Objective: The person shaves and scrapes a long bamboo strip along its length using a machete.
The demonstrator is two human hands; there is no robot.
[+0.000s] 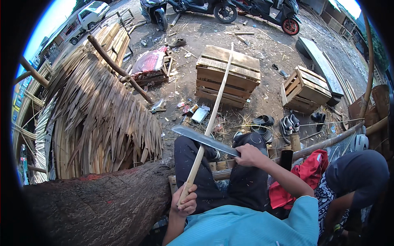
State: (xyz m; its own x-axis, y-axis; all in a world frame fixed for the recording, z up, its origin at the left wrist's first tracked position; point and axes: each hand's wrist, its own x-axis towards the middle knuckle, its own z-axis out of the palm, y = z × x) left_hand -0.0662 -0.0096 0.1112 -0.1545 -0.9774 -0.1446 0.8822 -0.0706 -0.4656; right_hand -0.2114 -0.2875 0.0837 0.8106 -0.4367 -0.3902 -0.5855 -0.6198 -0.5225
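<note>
My left hand (186, 200) is wrapped round the near end of a long pale wooden pole (217, 96). The pole slants up and away from my lap, and its far part overlaps the wooden crate in front of me. In my right hand (249, 156) is a machete (205, 140), its broad dark blade pointing left. The blade lies across the pole above my knees; I cannot tell whether it touches the wood. The machete's handle is hidden within my fingers.
A slatted crate (230, 69) stands ahead, another crate (305, 90) to its right. Dried palm thatch (102, 119) hangs at left above a thick tree trunk (98, 201). A person (355, 180) sits close at right beside a red cloth (301, 176). Sandals (262, 123) and litter lie on the ground.
</note>
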